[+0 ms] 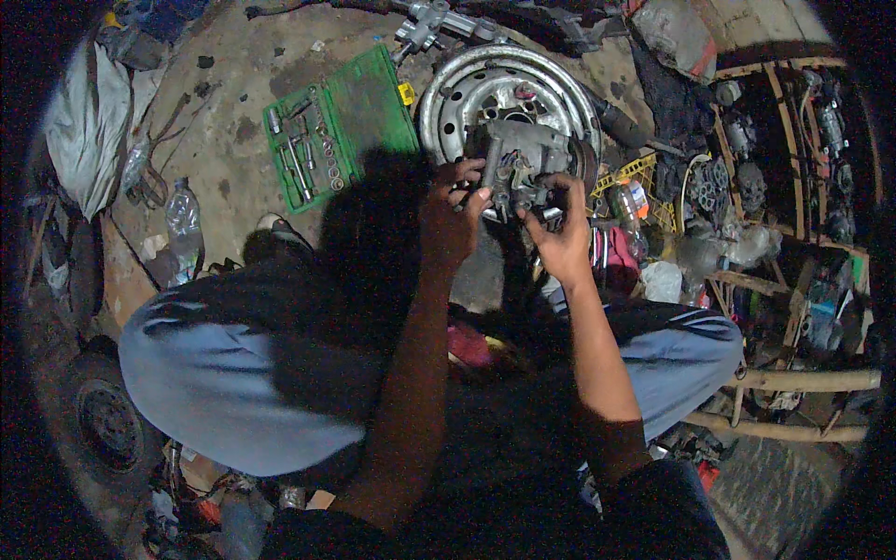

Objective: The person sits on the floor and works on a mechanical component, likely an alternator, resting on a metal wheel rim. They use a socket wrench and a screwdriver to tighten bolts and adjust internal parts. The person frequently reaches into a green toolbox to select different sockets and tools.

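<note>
Evidently both hands are occupied with one grey metal part, a blocky casting with a cylinder along its left side. It sits over the near portion of a silver wheel rim, in front of the seated person; whether it rests on the rim or is held just clear, cannot tell.

Left hand: in shadow, fingers bent at the part's left near side, thumb pointing inward. Right hand: better lit, fingers curled round the right near side, thumb toward the middle. Both grasp the part; the thumbs stand apart.

Left of the rim, a green tool case lies open on the stained floor, sockets and drive pieces in its near-left half. Further left, a clear plastic bottle stands near a pale sack. Lower left, a dark tyre.

Right side: a yellow crate, a second bottle near it, then a wooden rack with metal parts.
</note>
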A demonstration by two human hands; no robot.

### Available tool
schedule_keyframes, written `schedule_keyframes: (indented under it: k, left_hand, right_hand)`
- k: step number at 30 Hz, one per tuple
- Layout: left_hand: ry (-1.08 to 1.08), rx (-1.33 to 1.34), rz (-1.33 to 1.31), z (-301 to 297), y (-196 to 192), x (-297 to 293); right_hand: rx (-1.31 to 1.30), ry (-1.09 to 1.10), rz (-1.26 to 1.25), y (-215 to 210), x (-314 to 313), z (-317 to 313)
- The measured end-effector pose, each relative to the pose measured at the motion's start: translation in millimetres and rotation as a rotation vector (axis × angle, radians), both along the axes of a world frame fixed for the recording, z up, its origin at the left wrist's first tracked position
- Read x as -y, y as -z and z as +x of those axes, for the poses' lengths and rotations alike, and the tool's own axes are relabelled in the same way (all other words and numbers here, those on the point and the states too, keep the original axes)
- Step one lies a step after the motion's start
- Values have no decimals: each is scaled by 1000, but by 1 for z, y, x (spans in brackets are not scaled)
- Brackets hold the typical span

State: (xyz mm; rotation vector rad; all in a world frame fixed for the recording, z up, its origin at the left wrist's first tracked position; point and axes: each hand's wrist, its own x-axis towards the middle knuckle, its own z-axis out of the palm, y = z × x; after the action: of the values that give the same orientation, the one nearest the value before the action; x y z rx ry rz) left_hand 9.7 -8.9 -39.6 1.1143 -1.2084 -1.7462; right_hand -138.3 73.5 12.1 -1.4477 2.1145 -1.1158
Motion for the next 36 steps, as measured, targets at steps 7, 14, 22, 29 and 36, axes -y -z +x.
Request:
schedule_keyframes:
  k: [7,14,22,29,36]
  left_hand:
    - [-64,-95,64,-1,-2,-4]
    - [-124,-175,0,-9,9,-6]
    - [-175,-157,-21,-14,16,-9]
    - [-106,53,-278,-5,-3,-6]
    - [-113,-108,-85,-9,11,-6]
  right_hand:
    - [-29,11,44,4,-6,2]
    - [84,69,146,7,-5,15]
    - [233,103,147,24,-5,7]
    - [361,135,109,25,-7,8]
    - [415,102,107,21,-6,9]
